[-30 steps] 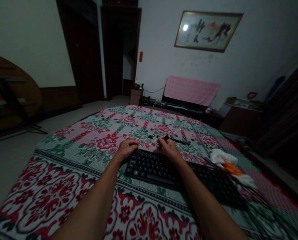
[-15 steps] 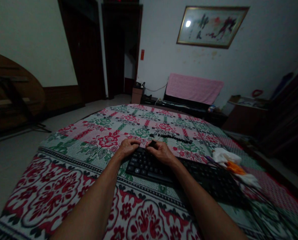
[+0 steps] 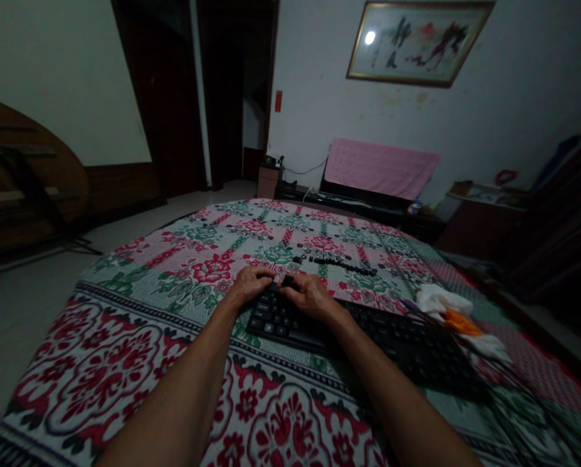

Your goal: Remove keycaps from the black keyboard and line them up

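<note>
A black keyboard [image 3: 378, 337] lies on a floral cloth [image 3: 124, 363] spread over a round table. My left hand [image 3: 251, 283] rests curled on the keyboard's far left corner, gripping its edge. My right hand [image 3: 307, 295] is over the upper left keys, its fingers pinched round a small black keycap [image 3: 288, 281]. Beyond the hands, a row of loose black keycaps [image 3: 341, 264] lies on the cloth.
A crumpled white cloth with an orange item [image 3: 448, 311] sits right of the keyboard. Behind the table stands a low unit draped in pink fabric [image 3: 380, 168]. A dark doorway [image 3: 232, 97] is at the back, a framed picture [image 3: 417, 42] on the wall.
My right hand has come back from the row of loose keycaps to the keyboard's upper left, carrying a keycap. My left hand stayed on the corner.
</note>
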{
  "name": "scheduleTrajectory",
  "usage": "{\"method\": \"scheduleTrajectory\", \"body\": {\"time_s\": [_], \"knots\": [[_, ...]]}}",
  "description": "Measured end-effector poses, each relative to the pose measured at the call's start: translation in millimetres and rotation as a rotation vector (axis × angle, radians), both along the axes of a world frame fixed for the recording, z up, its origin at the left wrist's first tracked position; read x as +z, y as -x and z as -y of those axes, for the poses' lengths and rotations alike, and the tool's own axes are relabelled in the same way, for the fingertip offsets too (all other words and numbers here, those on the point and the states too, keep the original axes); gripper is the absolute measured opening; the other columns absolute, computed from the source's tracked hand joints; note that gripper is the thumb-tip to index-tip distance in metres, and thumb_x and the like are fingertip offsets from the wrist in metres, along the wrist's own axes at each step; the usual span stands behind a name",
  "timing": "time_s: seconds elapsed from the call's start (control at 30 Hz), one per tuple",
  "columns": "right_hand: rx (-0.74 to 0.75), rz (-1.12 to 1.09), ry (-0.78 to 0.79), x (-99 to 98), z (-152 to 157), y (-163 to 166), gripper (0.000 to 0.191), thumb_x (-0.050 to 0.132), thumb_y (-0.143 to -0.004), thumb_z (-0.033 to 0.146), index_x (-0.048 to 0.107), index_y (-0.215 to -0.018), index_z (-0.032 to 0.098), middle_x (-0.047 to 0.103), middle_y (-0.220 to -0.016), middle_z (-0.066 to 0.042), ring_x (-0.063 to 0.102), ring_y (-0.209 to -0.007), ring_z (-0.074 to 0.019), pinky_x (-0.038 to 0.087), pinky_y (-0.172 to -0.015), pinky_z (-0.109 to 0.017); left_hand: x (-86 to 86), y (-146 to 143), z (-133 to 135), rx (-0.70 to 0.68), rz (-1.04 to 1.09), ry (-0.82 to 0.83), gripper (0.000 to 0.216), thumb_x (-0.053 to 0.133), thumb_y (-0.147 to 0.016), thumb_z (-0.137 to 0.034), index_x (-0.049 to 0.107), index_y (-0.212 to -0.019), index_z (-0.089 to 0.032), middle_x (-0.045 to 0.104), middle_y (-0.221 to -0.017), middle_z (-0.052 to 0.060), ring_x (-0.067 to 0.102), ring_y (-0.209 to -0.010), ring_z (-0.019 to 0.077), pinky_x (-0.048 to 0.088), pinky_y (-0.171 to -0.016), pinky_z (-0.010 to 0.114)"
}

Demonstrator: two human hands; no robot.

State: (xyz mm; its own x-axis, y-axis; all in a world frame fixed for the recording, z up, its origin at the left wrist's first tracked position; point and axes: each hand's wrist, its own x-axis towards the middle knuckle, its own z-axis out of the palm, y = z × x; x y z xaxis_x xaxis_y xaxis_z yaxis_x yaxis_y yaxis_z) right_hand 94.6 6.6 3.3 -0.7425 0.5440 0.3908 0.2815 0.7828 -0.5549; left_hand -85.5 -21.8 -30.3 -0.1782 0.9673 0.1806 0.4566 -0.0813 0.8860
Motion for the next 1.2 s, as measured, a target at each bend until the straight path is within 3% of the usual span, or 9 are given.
{"method": "scheduleTrajectory", "body": {"time_s": [0.4,0.83,1.0,1.2], "knots": [[-0.06,0.064,-0.066,3.0,2,5,0.016,0.049,-0.082,0.021,0.064,-0.083,0.017,0.064,-0.074,-0.001,0.056,-0.068,-0.0136,0.038,-0.063,-0.022,-1.2,0,-1,0.012,-0.028,-0.02,0.025,0.057,-0.064,-0.028,0.072,-0.081,-0.019,0.071,-0.08,0.001,0.063,-0.083,0.0185,0.047,-0.077,0.027],[-0.037,-0.085,0.118,-9.8,-7,0,0.019,0.049,-0.081,0.024,0.064,-0.09,0.017,0.064,-0.084,-0.001,0.058,-0.08,-0.0143,0.041,-0.076,-0.025,-11.0,2,-8,-0.013,-0.059,-0.026,0.027,0.055,-0.065,-0.026,0.072,-0.085,-0.02,0.071,-0.086,0.001,0.063,-0.085,0.0177,0.047,-0.08,0.026],[-0.037,-0.114,0.126,-7.2,-3,3,0.019,0.048,-0.08,0.022,0.065,-0.088,0.018,0.065,-0.082,-0.002,0.058,-0.08,-0.0155,0.042,-0.075,-0.026,-11.0,3,-7,-0.045,-0.075,-0.048,0.026,0.055,-0.067,-0.027,0.072,-0.086,-0.02,0.071,-0.087,0.001,0.062,-0.088,0.0186,0.047,-0.081,0.027],[-0.151,-0.247,0.243,-11.6,-8,0,0.019,0.049,-0.077,0.029,0.062,-0.081,0.016,0.061,-0.072,-0.001,0.054,-0.069,-0.0137,0.042,-0.065,-0.024,-9.6,1,-6,-0.019,-0.096,-0.04,0.025,0.055,-0.067,-0.026,0.072,-0.084,-0.02,0.071,-0.085,0.002,0.063,-0.085,0.0183,0.047,-0.08,0.027]]}}
